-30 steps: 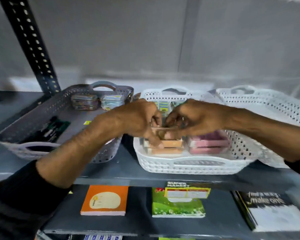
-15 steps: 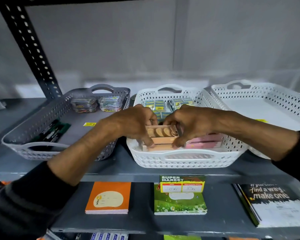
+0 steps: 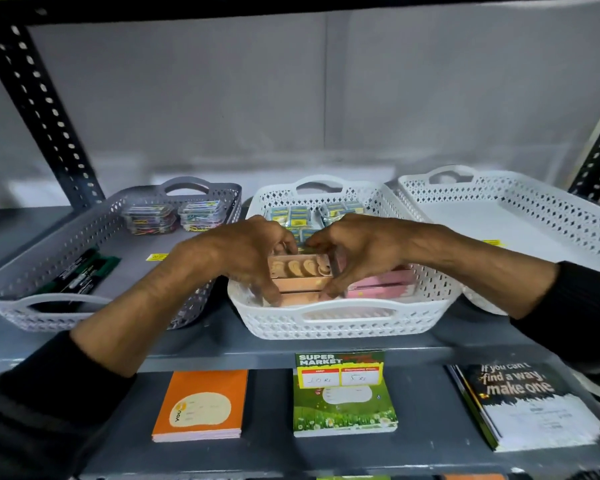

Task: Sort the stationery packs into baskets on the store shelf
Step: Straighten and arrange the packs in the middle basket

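Grey basket [image 3: 66,244]: paper-clip boxes [image 3: 172,219], markers [image 3: 80,270].
Left hand [image 3: 253,251]: fingers clasp orange pack [image 3: 300,271] (left end).
Middle white basket [image 3: 343,320]: holds that pack atop a stack, pink packs [image 3: 381,284] beside.
Right hand [image 3: 357,254]: fingers grip the pack's right end.
Right white basket [image 3: 534,209]: bare floor.

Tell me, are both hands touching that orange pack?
Touching. The head view shows the left hand and right hand pinching the orange pack at its ends.
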